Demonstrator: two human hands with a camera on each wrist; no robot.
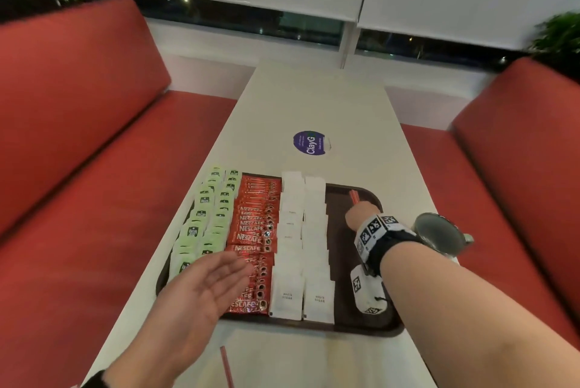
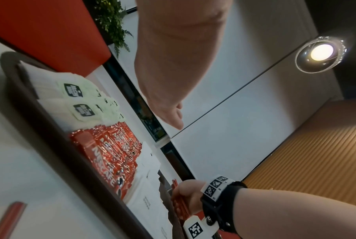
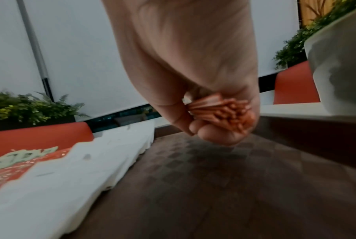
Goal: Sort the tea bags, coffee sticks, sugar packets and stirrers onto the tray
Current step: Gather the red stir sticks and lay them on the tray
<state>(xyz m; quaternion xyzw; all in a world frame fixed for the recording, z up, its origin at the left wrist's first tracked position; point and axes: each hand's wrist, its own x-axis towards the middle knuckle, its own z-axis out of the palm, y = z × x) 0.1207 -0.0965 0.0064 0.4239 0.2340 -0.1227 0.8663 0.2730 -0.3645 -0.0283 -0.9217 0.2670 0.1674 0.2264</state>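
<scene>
A dark brown tray [image 1: 370, 326] carries rows of green tea bags [image 1: 201, 221], red coffee sticks [image 1: 254, 230] and white sugar packets [image 1: 301, 240]. My right hand [image 1: 361, 215] hovers over the bare right part of the tray [image 3: 213, 186], gripping a bundle of red stirrers [image 3: 224, 113], whose tips [image 1: 354, 196] poke out beyond the fist. My left hand [image 1: 204, 287] floats palm up, fingers straight, above the tray's near left corner, holding nothing. One red stirrer [image 1: 226, 367] lies on the white table in front of the tray.
A metal cup [image 1: 439, 235] stands on the table right of the tray, close to my right wrist. A purple round sticker [image 1: 309, 142] marks the white table [image 1: 314, 98] beyond the tray. Red sofas flank the table on both sides.
</scene>
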